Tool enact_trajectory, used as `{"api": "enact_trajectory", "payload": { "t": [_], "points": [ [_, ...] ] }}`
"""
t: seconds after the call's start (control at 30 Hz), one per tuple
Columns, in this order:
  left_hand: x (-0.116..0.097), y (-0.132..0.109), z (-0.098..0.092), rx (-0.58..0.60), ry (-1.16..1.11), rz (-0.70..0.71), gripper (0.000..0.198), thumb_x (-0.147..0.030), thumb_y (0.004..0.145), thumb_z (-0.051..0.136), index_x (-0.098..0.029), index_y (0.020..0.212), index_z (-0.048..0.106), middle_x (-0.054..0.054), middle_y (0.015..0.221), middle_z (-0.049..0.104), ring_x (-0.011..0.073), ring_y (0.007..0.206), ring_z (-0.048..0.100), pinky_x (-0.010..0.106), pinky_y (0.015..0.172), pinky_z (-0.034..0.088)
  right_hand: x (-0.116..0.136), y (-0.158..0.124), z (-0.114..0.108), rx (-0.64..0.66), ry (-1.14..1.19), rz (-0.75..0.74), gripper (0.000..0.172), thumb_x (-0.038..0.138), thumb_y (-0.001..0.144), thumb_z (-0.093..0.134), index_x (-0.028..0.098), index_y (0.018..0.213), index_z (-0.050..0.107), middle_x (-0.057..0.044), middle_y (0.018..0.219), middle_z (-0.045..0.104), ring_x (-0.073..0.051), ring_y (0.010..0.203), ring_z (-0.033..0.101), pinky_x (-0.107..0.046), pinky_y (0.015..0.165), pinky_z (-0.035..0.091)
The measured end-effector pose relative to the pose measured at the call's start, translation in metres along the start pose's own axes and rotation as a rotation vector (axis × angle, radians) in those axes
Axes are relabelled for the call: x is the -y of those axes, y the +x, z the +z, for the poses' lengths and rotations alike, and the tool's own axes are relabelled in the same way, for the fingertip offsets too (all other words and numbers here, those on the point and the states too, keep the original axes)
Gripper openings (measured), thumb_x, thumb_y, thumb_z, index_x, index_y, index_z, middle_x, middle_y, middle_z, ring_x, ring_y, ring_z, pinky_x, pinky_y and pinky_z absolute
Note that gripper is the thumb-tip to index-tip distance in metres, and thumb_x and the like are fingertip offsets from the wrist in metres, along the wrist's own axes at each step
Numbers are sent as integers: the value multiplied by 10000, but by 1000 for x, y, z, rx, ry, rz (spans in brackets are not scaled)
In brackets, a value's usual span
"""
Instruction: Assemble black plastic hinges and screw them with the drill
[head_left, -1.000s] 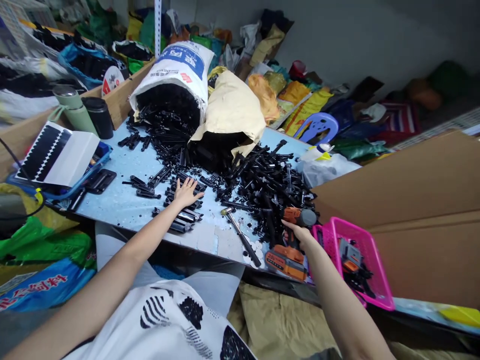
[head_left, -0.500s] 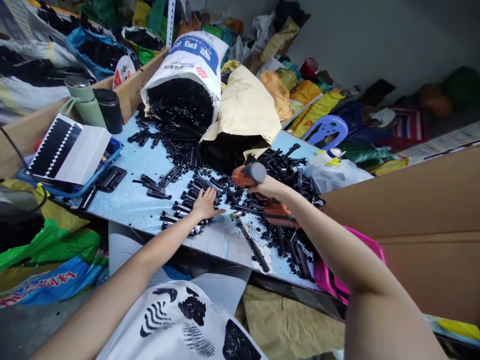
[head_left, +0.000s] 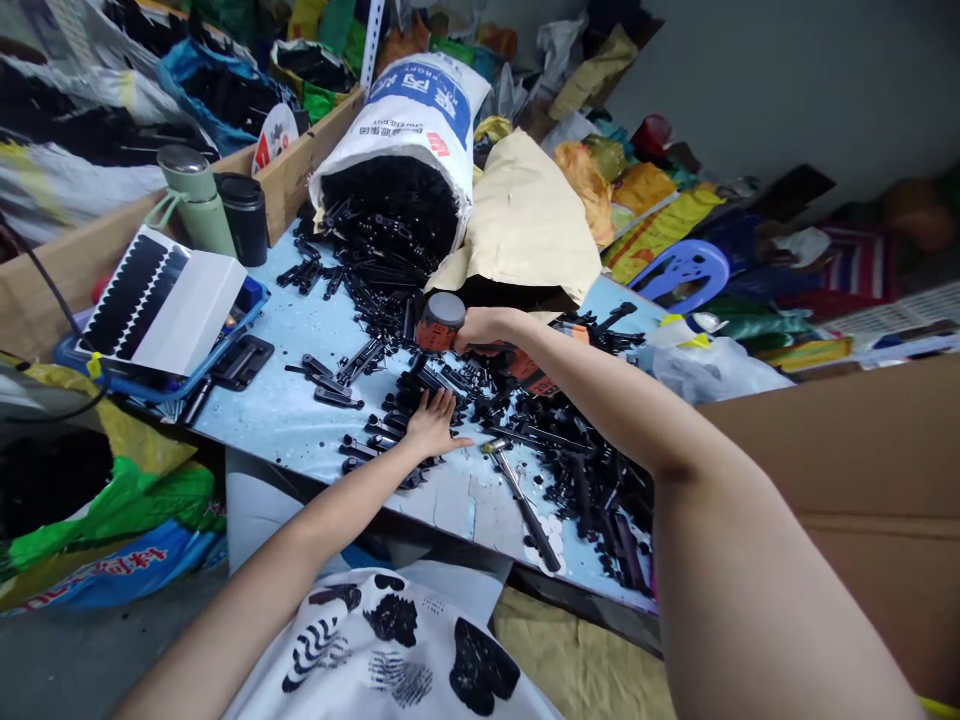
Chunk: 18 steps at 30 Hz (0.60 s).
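Observation:
My right hand [head_left: 484, 328] is wrapped round an orange and black cordless drill [head_left: 438, 328], held over the middle of the table; its tip is hidden. My left hand [head_left: 433, 424] lies with fingers spread on a row of narrow black plastic parts [head_left: 361, 449] near the front edge. Just right of that hand, a hammer [head_left: 529, 508] with a dark handle rests on the blue tabletop [head_left: 259, 420]. Loose black parts [head_left: 585, 470] are heaped beneath and to the right of my right forearm.
A white printed sack [head_left: 409, 120] spills black parts at the back, beside a tan sack [head_left: 529, 215]. Leftward stand a blue tray [head_left: 176, 385] with a white box, a green bottle [head_left: 196, 205] and a black cup [head_left: 244, 222]. Cardboard [head_left: 855, 470] rises at the right.
My right hand has carried the drill leftward and away from me, from right of my left hand to beyond it. The left hand stays spread on the row. The whole view has shifted slightly.

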<state>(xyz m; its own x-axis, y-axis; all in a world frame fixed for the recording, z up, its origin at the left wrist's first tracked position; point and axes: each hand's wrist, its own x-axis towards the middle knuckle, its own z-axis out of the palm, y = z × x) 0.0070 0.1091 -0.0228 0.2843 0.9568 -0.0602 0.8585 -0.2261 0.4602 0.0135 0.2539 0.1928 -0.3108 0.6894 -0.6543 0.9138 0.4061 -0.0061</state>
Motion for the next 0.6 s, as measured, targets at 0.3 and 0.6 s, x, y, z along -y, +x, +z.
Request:
{"api": "enact_trajectory", "payload": {
  "t": [0.3,0.6],
  "points": [
    [-1,1,-5,15,-13,-9,996,-768,770,238,-42,1451,195,142,1545,96,269,1431,11,478,1163,-20,21,-31,22,70,-111,-79,214,248,623,637,97,770,669,-28,572,583,-130,506,527,-230,474,382],
    [-4,-48,-14,3,-62,-19,990,-786,766,240,-74,1453,197,150,1540,130,292,1427,41,476,1157,25,33,-60,44,-40,-246,-141,270,337,624,649,129,790,695,-72,672,642,-185,615,604,-254,519,406]
  ]
}}
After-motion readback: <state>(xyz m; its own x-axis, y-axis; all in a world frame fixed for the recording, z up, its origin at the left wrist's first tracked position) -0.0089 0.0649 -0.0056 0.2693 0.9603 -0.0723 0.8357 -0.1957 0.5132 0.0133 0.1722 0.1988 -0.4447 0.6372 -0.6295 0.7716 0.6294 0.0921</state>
